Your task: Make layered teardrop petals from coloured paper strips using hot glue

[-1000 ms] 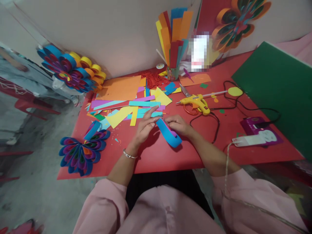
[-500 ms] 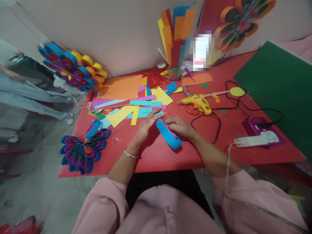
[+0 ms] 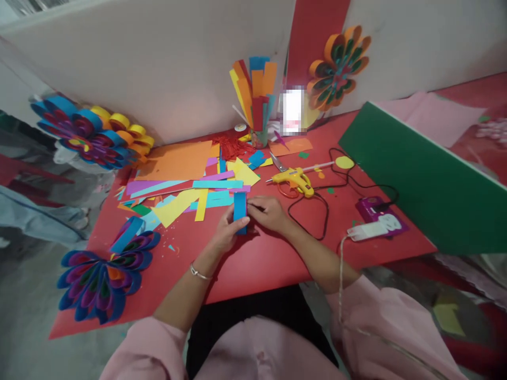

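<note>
A blue paper loop [image 3: 240, 206] stands upright above the red table in front of me. My left hand [image 3: 226, 230] grips it from the left, thumb across its lower front. At its right edge are the curled fingers of my right hand [image 3: 270, 212], pinched against the strip; the fingertips are partly hidden. A half-round flower of blue, purple and green paper loops [image 3: 109, 266] lies to the left, with a single blue loop [image 3: 127, 235] beside it. To the right of my hands lies a yellow glue gun [image 3: 295, 182], close to scissors [image 3: 279, 163] with red handles.
Coloured paper strips [image 3: 217, 184] and an orange sheet [image 3: 174, 161] cover the table's back left. A cup [image 3: 260, 138] holds upright strips. At right are a power strip [image 3: 374, 230], black cable and a leaning green board [image 3: 428, 184]. Finished paper flowers [image 3: 338, 68] stand behind.
The blue loop has turned from slanting to upright. My left fingers have gone from stretched out to wrapped around it. The head view has shifted, moving the table's things lower and left.
</note>
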`<state>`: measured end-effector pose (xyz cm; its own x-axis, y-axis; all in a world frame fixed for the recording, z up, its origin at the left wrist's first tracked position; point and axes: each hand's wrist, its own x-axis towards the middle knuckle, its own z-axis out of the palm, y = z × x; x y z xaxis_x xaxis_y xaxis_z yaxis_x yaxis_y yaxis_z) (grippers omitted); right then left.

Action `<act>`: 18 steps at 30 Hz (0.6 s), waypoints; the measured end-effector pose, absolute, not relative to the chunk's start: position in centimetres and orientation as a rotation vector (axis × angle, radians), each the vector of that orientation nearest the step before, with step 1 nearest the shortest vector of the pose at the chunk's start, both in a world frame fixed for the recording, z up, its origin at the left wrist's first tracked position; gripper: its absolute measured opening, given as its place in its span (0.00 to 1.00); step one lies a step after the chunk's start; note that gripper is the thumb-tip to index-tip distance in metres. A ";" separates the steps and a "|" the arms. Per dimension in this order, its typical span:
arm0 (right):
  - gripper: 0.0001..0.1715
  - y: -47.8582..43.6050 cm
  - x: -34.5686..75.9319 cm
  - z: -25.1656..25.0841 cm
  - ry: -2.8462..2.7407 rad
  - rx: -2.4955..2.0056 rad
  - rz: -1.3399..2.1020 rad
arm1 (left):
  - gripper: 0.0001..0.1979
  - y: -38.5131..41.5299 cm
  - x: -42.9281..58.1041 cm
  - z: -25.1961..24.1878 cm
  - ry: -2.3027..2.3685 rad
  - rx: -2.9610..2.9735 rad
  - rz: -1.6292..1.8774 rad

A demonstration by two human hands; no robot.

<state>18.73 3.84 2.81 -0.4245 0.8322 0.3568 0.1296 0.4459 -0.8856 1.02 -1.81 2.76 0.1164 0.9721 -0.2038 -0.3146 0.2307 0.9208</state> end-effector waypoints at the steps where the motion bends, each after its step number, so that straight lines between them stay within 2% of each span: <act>1: 0.16 3.9 19.0 2.9 -1.888 -0.803 0.991 | 0.32 -1.9 1.1 2.8 1.012 0.822 1.112; 4: 0.17 4.4 20.3 3.7 -1.959 -0.925 0.726 | 0.28 -1.9 1.0 3.0 1.047 0.802 1.155; 7: 0.22 5.5 22.3 4.5 -1.818 -1.353 0.310 | 0.27 -1.5 0.8 3.2 1.059 0.809 1.196; 9: 0.20 6.4 23.8 4.8 -1.726 -1.627 0.123 | 0.27 -1.4 0.8 3.3 1.063 0.806 1.210; 11: 0.24 7.0 25.0 4.8 -1.703 -1.856 0.054 | 0.25 -1.4 1.0 3.5 1.057 0.788 1.221; 15: 0.40 7.5 26.2 4.2 -1.701 -2.128 0.130 | 0.24 -1.4 1.4 3.5 1.038 0.795 1.244; 18: 0.41 7.6 26.1 4.1 -1.721 -2.209 0.172 | 0.25 -1.3 1.3 3.2 1.077 0.865 1.241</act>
